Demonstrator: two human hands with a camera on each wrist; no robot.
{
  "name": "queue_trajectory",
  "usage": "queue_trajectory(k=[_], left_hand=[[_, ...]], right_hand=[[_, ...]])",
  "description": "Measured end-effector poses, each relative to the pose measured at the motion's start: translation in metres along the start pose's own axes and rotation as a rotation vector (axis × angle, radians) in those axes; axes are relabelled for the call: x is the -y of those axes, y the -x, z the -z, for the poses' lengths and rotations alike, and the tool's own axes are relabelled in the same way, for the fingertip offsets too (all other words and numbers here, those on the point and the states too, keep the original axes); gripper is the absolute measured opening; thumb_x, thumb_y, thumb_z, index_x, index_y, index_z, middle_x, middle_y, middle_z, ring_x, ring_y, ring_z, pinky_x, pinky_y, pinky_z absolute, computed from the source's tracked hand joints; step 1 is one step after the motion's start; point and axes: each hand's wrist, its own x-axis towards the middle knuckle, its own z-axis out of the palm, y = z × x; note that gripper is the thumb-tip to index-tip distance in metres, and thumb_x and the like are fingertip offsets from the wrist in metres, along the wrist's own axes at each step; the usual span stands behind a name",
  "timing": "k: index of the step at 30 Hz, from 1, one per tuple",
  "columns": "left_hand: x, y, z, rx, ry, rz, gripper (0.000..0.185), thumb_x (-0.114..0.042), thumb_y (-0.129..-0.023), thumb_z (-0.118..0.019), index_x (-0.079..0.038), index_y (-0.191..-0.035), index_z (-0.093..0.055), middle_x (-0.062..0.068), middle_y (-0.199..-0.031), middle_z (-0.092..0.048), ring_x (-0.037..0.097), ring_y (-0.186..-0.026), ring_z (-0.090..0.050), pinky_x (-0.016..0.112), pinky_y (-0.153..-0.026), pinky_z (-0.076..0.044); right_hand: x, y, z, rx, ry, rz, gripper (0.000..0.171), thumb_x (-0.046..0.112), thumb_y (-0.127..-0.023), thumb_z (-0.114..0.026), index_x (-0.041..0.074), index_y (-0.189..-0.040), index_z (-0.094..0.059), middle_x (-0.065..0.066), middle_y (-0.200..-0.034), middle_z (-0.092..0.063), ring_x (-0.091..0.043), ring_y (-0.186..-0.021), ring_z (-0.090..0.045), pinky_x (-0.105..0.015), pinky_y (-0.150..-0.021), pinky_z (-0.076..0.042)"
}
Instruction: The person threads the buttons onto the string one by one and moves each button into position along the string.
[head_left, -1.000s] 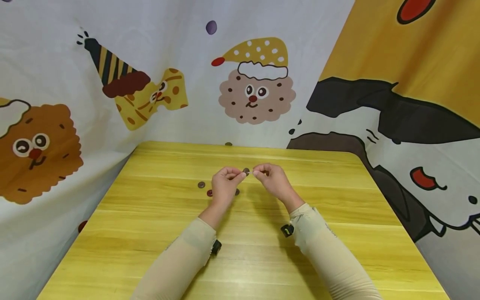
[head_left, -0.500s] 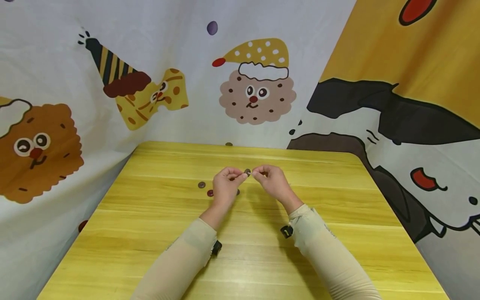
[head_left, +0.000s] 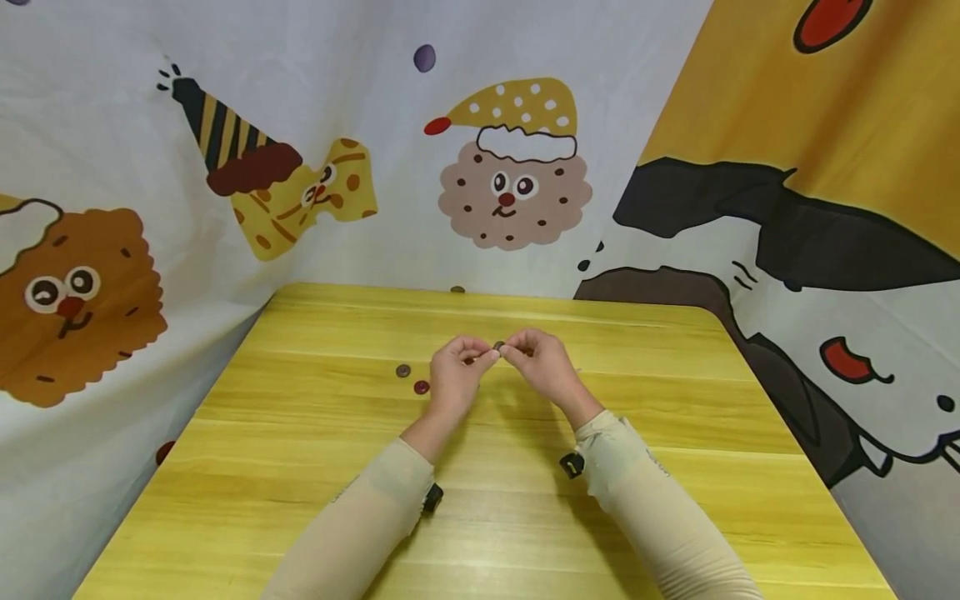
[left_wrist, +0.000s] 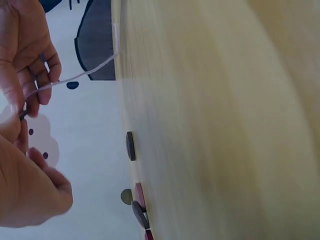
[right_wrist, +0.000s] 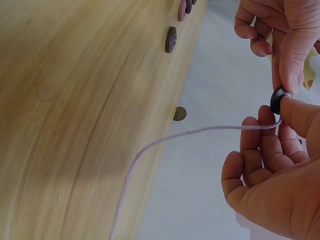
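A small, dark, round button (right_wrist: 278, 100) with a thick rim is held up above the yellow wooden worktop (head_left: 675, 400), between the two hands where their fingertips meet. The left hand (head_left: 452, 379) pinches it edge-on between thumb and forefinger, so its grip is clamped on the button. A thin, pale lilac thread (right_wrist: 200, 131), soft and slightly fuzzy like yarn, runs from the button across the right hand (head_left: 546, 367) and curves down toward the worktop; the right hand's thumb and forefinger meet at the button's hole, pinching the thread end there, with the other fingers loosely curled. In the left wrist view the same thread (left_wrist: 75, 77) shows as a light strand passing the right hand's fingers (left_wrist: 42, 75). The worktop has a smooth, glossy grain in long planks. On it, left of the hands, lie loose flat disc buttons: a brownish grey one (head_left: 403, 370) and a dark red one (head_left: 422, 387), apart from each other. Cloth printed with cartoon biscuit figures (head_left: 513, 196) hangs behind.
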Motion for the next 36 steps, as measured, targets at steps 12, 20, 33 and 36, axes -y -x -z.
queue_trajectory(k=[12, 20, 33, 36], left_hand=[[-0.003, -0.013, 0.016, 0.23, 0.163, 0.359, 0.033, -0.028, -0.101, -0.078, -0.017, -0.131, -0.071, 0.009, -0.126, -0.077, 0.015, -0.081, -0.053, 0.042, -0.085, -0.046], [-0.001, -0.017, 0.023, 0.337, 0.159, 0.347, 0.044, -0.025, -0.102, -0.076, -0.012, -0.142, -0.064, 0.012, -0.135, -0.071, 0.024, -0.095, -0.061, 0.045, -0.09, -0.047], [-0.02, -0.017, 0.013, 0.269, 0.104, 0.224, 0.035, -0.023, -0.102, -0.076, -0.015, -0.134, -0.064, 0.01, -0.123, -0.074, 0.027, -0.117, -0.07, 0.05, -0.104, -0.054], [-0.024, -0.018, 0.011, 0.259, 0.094, 0.208, 0.034, -0.023, -0.101, -0.077, -0.015, -0.132, -0.065, 0.01, -0.121, -0.075, 0.026, -0.114, -0.071, 0.05, -0.104, -0.055]], right_hand=[[0.001, 0.001, 0.001, 0.059, -0.052, 0.055, 0.014, 0.016, -0.103, -0.073, 0.008, -0.115, -0.071, -0.01, -0.111, -0.076, -0.021, -0.097, -0.07, -0.032, -0.084, -0.057], [-0.001, 0.003, 0.001, 0.108, -0.05, 0.087, 0.016, 0.017, -0.106, -0.069, 0.01, -0.119, -0.073, -0.009, -0.113, -0.076, -0.019, -0.099, -0.07, -0.031, -0.084, -0.057], [-0.005, 0.005, 0.024, 0.205, -0.074, 0.02, 0.037, 0.027, -0.115, -0.051, 0.007, -0.144, -0.063, -0.01, -0.134, -0.073, -0.034, -0.132, -0.065, -0.056, -0.11, -0.052], [-0.005, 0.004, 0.027, 0.216, -0.057, 0.037, 0.043, 0.037, -0.11, -0.062, 0.012, -0.145, -0.063, -0.008, -0.134, -0.072, -0.032, -0.131, -0.065, -0.058, -0.114, -0.048]])
